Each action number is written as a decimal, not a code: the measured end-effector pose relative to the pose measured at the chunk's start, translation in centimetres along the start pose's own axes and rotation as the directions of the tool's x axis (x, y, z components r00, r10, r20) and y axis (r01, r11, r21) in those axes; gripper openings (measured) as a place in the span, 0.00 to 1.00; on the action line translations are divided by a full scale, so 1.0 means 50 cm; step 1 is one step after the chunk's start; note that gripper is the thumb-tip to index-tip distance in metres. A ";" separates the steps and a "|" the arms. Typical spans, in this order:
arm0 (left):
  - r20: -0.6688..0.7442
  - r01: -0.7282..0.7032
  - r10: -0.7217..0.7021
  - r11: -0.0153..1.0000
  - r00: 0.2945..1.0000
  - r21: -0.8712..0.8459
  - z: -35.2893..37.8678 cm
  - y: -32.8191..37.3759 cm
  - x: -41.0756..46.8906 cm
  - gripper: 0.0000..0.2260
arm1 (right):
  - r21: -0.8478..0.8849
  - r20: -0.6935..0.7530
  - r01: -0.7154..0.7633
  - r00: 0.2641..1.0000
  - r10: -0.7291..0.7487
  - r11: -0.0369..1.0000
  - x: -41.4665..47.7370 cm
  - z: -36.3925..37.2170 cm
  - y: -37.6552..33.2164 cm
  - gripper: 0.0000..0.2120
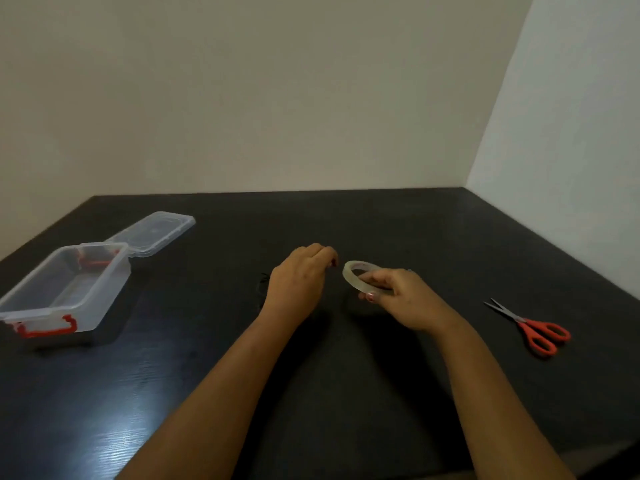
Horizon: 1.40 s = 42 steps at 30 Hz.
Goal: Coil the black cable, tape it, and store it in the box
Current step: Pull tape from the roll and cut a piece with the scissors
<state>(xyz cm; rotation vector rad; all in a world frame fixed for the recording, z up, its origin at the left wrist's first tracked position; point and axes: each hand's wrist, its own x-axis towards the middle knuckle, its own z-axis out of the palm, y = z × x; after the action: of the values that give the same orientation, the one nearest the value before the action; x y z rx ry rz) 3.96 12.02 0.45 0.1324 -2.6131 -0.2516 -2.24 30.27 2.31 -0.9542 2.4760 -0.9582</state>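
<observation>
Tape roll's up, cable's nearly invisible on that table

The right hand (398, 297) pinches the clear tape roll (358, 276) by its rim, just above the table (415, 230). The left hand (299, 277) is curled over the black cable (261, 285), which is mostly hidden under it, so no telling what it actually grips. Risk imo: the clear tape's end gets lost, or the coil springs loose if that hand lifts. The box (104, 292) sits open, well off to the left.
</observation>
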 end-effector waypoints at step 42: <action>0.290 0.079 -0.038 0.988 0.956 -0.133 0.010 0.116 -0.118 0.22 | -0.374 -0.494 -0.634 0.753 0.433 0.677 -0.160 -0.088 0.159 0.18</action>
<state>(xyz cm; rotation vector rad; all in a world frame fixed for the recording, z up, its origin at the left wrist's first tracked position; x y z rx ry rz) 8.53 18.60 -1.62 0.1321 -2.8692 -0.5138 -2.40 42.22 0.47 -0.0697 3.1475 -0.2565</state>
